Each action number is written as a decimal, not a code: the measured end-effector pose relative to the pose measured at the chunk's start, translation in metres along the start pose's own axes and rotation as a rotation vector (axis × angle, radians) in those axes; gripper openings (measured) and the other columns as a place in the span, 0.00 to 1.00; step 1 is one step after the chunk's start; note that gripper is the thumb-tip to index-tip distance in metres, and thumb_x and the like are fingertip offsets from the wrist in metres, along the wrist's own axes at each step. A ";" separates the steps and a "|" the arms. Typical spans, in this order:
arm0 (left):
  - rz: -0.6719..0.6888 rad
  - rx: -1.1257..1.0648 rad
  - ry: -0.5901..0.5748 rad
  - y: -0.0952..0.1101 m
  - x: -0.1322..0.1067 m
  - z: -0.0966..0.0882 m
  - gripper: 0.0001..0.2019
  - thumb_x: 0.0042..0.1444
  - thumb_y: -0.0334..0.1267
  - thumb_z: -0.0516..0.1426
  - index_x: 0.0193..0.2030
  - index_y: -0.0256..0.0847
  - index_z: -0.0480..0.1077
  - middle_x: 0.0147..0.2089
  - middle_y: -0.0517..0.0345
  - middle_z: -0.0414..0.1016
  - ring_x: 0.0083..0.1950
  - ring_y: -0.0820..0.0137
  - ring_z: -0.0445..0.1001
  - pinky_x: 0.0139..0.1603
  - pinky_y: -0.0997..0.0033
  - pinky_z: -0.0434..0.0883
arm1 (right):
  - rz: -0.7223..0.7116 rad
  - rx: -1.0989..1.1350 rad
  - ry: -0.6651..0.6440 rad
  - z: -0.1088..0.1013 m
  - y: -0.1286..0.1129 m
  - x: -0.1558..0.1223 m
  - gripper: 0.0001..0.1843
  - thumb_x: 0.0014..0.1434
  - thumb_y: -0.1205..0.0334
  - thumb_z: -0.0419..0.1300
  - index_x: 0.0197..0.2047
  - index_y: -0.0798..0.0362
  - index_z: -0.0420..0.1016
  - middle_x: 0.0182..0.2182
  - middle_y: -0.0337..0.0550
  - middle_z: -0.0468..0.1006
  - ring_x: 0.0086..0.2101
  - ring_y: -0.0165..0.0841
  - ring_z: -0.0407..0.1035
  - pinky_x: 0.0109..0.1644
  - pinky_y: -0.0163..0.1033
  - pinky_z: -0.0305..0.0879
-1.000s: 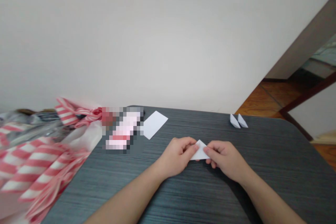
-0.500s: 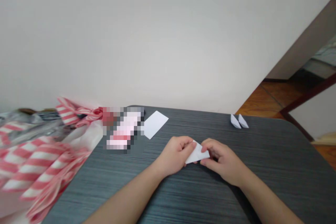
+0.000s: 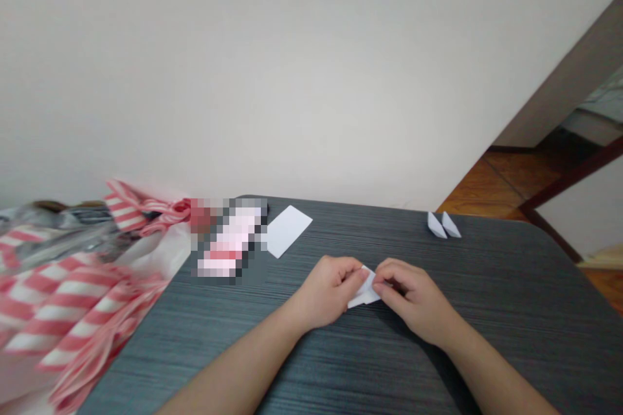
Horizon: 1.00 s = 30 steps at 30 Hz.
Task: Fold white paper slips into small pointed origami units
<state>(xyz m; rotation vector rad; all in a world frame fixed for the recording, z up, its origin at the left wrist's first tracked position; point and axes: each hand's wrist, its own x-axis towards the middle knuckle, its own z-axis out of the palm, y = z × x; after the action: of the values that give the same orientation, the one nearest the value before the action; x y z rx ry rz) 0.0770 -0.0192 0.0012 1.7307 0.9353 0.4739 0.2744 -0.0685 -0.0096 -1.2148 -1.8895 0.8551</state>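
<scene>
A small piece of folded white paper [image 3: 364, 296] is held between my two hands above the dark table. My left hand [image 3: 327, 292] pinches its left side, thumb on top. At the right side, the thumb and fingertips of my right hand [image 3: 407, 292] close on its edge. Part of the paper is hidden behind the fingers of both hands. Farther back on the right, two folded white paper pieces [image 3: 444, 225] with pointed ends stand side by side. A flat white sheet [image 3: 289, 231] lies beyond my left hand.
A blurred-out pinkish-white oblong item [image 3: 231, 240] lies at the table's [image 3: 204, 337] back left corner. Red-and-white striped cloth [image 3: 63, 311] is heaped left of the table. A pale wall [image 3: 311, 78] rises behind it, and wooden floor [image 3: 481, 185] shows at the right.
My right thumb has moved up onto the paper, and the right fingers have closed in on its edge. The paper's outline now looks smaller, with a step along its lower edge.
</scene>
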 end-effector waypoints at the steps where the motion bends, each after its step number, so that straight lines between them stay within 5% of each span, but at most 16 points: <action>1: 0.009 -0.006 -0.006 0.000 0.000 0.000 0.20 0.65 0.47 0.51 0.26 0.37 0.68 0.18 0.64 0.62 0.20 0.76 0.62 0.22 0.78 0.56 | 0.016 -0.019 0.008 0.000 -0.001 0.000 0.06 0.64 0.67 0.57 0.34 0.52 0.73 0.32 0.42 0.75 0.32 0.33 0.68 0.37 0.37 0.62; 10: 0.122 -0.103 -0.086 -0.001 -0.001 0.003 0.12 0.59 0.43 0.58 0.41 0.34 0.73 0.30 0.59 0.71 0.29 0.75 0.64 0.29 0.77 0.60 | 0.159 -0.046 0.081 0.003 0.006 -0.001 0.01 0.62 0.63 0.58 0.37 0.51 0.70 0.26 0.36 0.70 0.25 0.30 0.63 0.29 0.35 0.58; 22: 0.095 0.041 -0.076 0.005 0.000 -0.003 0.13 0.66 0.39 0.50 0.41 0.37 0.74 0.22 0.64 0.66 0.25 0.74 0.64 0.29 0.77 0.60 | 0.234 0.260 0.084 0.011 0.015 -0.003 0.08 0.64 0.58 0.57 0.46 0.50 0.66 0.31 0.38 0.72 0.28 0.30 0.67 0.29 0.33 0.62; 30: 0.098 -0.028 -0.050 0.002 0.000 -0.001 0.12 0.66 0.40 0.50 0.44 0.37 0.72 0.25 0.63 0.69 0.25 0.75 0.64 0.28 0.77 0.60 | 0.368 0.124 -0.050 0.001 0.003 0.000 0.15 0.65 0.58 0.56 0.28 0.53 0.71 0.13 0.33 0.68 0.16 0.27 0.61 0.23 0.31 0.57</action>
<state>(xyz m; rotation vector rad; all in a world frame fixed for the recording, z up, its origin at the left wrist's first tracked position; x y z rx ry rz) 0.0769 -0.0188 0.0038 1.7609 0.8071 0.5030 0.2750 -0.0679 -0.0121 -1.4995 -1.6471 1.1878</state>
